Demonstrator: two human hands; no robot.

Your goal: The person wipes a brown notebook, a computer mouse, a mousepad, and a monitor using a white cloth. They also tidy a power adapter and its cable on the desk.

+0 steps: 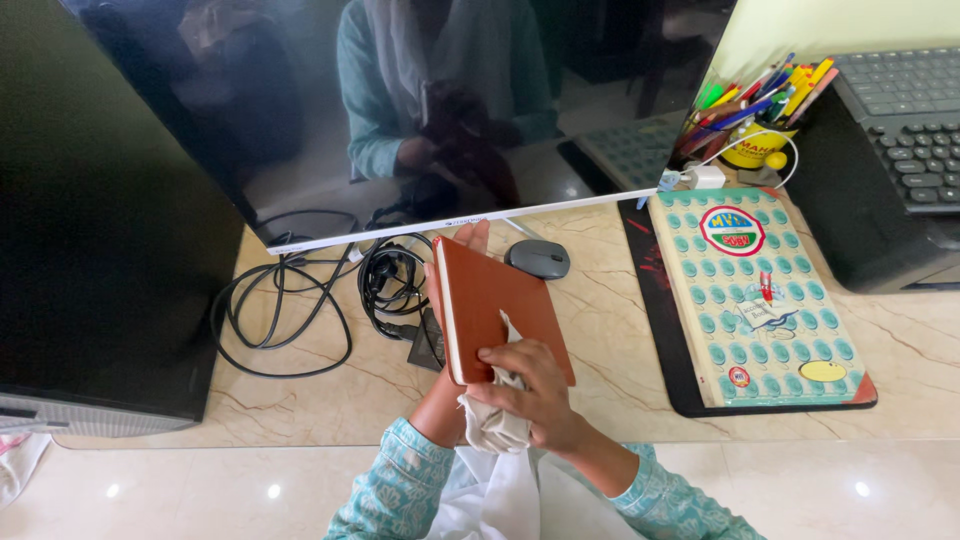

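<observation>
My left hand (pixel 452 262) holds a brown book (pixel 490 300) from behind, tilted up above the marble desk; only its fingertips show past the book's top edge. My right hand (pixel 532 388) presses a pale crumpled cloth (pixel 494 422) against the lower part of the book's cover. Both sleeves are teal with a white pattern.
A dark monitor (pixel 420 100) leans over the desk. Black cables (pixel 300 300) lie to the left beside a black computer case (pixel 100 220). A grey mouse (pixel 538 258) sits behind the book. At right lie a patterned teal notebook (pixel 760 300), a pen cup (pixel 755 130) and a keyboard (pixel 910 110).
</observation>
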